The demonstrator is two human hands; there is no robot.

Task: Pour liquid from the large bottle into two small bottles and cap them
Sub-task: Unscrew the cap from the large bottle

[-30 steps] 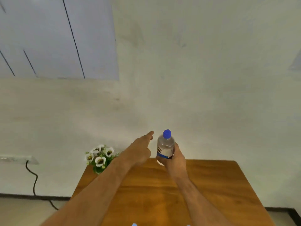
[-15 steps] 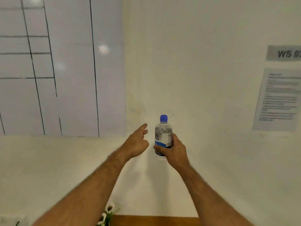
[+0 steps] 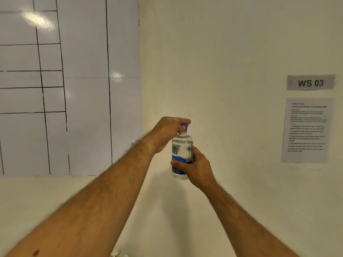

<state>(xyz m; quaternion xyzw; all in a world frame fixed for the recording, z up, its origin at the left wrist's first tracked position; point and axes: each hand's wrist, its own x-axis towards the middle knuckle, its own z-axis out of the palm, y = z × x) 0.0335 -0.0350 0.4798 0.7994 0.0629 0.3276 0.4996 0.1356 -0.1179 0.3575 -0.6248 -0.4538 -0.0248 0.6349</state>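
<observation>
The large bottle [image 3: 182, 154], clear plastic with a blue-banded label, is held upright in the air in front of the cream wall [image 3: 232, 62], level with the printed sheet [image 3: 307, 129] taped far to its right. The right hand [image 3: 197, 167] wraps the bottle's lower half, fingers curled round the label. The left hand [image 3: 168, 133] closes from above over the blue cap [image 3: 184, 127], fingertips pinching it. The bottle appears nearly full, so probably moderately heavy; its thin wall would likely flex under a squeeze and its smooth surface could slip. A firm grip on the labelled body, with the twist applied at the cap, suits it. The small bottles are out of view.
</observation>
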